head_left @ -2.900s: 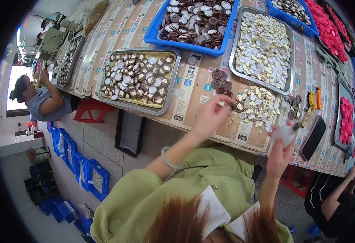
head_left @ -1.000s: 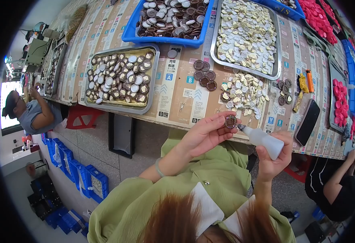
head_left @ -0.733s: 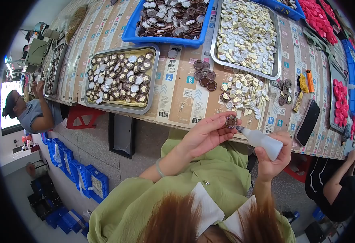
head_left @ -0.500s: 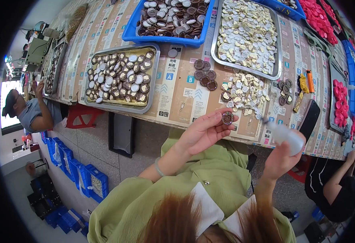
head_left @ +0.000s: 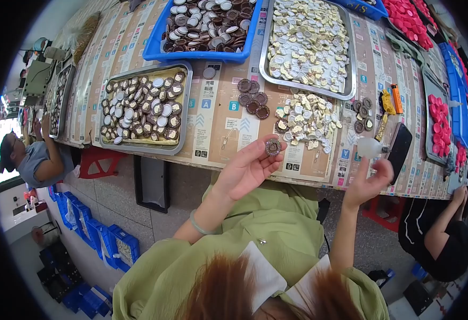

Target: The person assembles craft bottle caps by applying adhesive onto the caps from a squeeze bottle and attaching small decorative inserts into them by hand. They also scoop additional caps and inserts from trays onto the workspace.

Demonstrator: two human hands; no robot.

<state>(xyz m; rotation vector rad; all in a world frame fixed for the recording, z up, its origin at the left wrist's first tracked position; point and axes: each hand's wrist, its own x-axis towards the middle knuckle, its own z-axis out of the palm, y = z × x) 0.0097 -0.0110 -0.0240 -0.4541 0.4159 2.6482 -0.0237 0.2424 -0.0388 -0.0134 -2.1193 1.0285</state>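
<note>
My left hand [head_left: 247,169], with a bracelet at the wrist, pinches a small round brown scalloped piece [head_left: 273,148] above the table's front edge. My right hand [head_left: 370,184] is just below a white squeeze bottle [head_left: 369,148], its fingers apart and not wrapped round it. The bottle is tipped on its side, dark nozzle to the right, beside a black phone [head_left: 401,149]. Past my left hand are a pile of small cream-and-white pieces [head_left: 308,120] and several brown round pieces [head_left: 253,98].
A metal tray [head_left: 183,114] of brown-and-cream pieces, a blue bin [head_left: 202,55] and a larger metal tray [head_left: 351,64] of cream pieces stand on the table. An orange tool [head_left: 397,98] lies at the right. One person [head_left: 44,157] sits left, another [head_left: 442,240] right.
My right hand has carried the bottle away from the brown piece, to the right, and let it go by the phone. My left hand still holds the piece. The view has shifted slightly.
</note>
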